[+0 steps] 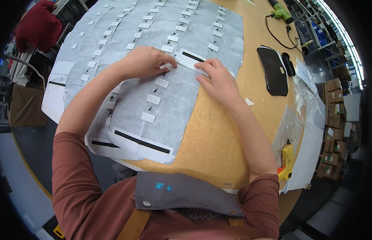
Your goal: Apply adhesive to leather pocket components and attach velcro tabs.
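Note:
Pale grey fabric-like pads [174, 104] lie overlapped across the table, with rows of small white rectangular tabs [154, 99] joined by thin dark wires. My left hand [144, 62] reaches over the nearest pad, its fingers curled together on a white tab [166, 67] in that row; the fingers partly hide it. At the pad's right edge, my right hand [220, 82] has index finger and thumb apart. Its index fingertip touches a white end strip [188, 61] that carries a black band. A similar black band [142, 142] runs along the near end of the pad.
To the right on the wooden table [218, 136] are a black curved panel [272, 72], a small black tool [288, 64], clear plastic wrap [308, 94] and a yellow glue gun [287, 162]. A green heat gun [280, 12] with its cord lies at the far right. Another person [38, 26] is at far left.

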The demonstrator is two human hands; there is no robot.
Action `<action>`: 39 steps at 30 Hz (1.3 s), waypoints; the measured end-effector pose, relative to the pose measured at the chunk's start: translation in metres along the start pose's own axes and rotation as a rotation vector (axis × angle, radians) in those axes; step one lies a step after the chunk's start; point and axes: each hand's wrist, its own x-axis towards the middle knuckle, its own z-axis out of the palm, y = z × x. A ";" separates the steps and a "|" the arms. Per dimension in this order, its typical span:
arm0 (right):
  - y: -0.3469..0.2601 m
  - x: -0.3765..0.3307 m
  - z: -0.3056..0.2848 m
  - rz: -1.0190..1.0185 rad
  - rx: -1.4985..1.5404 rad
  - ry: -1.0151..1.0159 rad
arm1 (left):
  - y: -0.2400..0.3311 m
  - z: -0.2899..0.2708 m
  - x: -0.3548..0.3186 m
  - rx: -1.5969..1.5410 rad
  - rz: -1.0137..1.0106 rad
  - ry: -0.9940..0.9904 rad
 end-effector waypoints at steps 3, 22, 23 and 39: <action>0.001 0.000 -0.001 0.007 -0.010 -0.011 | -0.003 0.002 0.000 -0.023 0.022 0.011; 0.011 0.000 0.004 -0.028 -0.029 0.003 | -0.014 0.018 -0.005 0.013 0.272 0.264; 0.012 0.000 0.003 -0.005 -0.026 0.022 | -0.012 0.019 -0.004 -0.004 0.243 0.280; 0.013 0.001 0.003 -0.001 -0.054 -0.001 | 0.007 0.010 -0.017 -0.014 0.228 0.172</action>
